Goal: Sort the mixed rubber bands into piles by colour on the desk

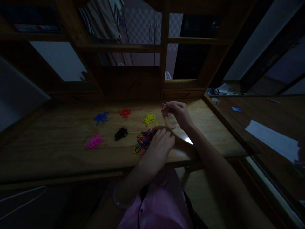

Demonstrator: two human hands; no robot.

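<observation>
My right hand [179, 113] is closed in a pinch at the mouth of a small clear container [172, 122], with pinkish rubber bands [165, 109] at the fingertips. How many bands are in the pinch does not show in the dim light. At the edge of a mixed pile of coloured rubber bands [142, 140], my left hand [162, 140] rests with its fingers curled under. Whatever lies beneath those fingers is hidden. Just beyond the mixed pile is a heap of yellow rubber bands [149, 119].
Farther left on the wooden desk [64, 136] lie separate heaps of red bands [125, 113], black bands [121, 133], blue bands [101, 118] and pink bands [93, 141]. Wooden shelving [133, 82] rises behind. White paper [273, 140] lies on the side surface at right.
</observation>
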